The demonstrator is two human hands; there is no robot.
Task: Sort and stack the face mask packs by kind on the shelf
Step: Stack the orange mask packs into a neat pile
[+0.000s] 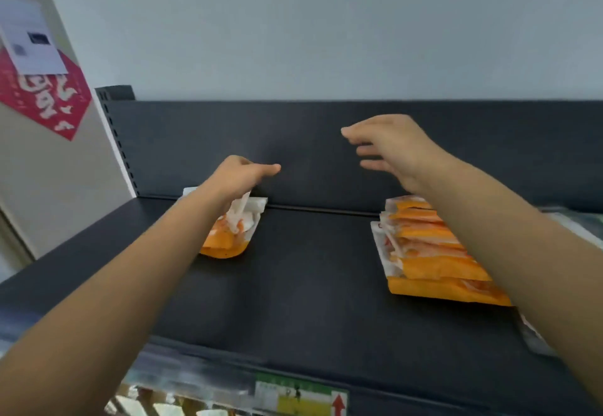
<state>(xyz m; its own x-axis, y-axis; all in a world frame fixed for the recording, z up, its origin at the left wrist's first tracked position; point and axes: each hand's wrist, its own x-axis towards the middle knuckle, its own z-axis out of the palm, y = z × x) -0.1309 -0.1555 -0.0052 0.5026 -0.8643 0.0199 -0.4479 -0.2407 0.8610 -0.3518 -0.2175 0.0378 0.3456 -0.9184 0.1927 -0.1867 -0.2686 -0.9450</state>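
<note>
In the head view, a dark grey metal shelf (310, 291) carries two groups of flat, glossy orange-and-white foil face mask packs. A small pile (228, 239) lies at the back left against the shelf's dark back panel (326, 154). A taller, fanned-out stack (430, 252) sits well apart to the right.

The left hand (239, 176) is low over the small pile, thumb stretched out. A white edge of a pack rises toward the palm, but the fingers are hidden, so whether they pinch it cannot be told. The right hand (391, 148) hovers above the far end of the right stack, fingers spread and relaxed, holding nothing.

A pale, silvery pack (535, 334) shows at the right edge, partly behind the forearm; it may be another kind.

The packs look light, thin and floppy, with slick film that probably lets them slide off one another, as the skewed right stack suggests. Pinching a sealed edge or pressing flat from above would likely hold them best.
</note>
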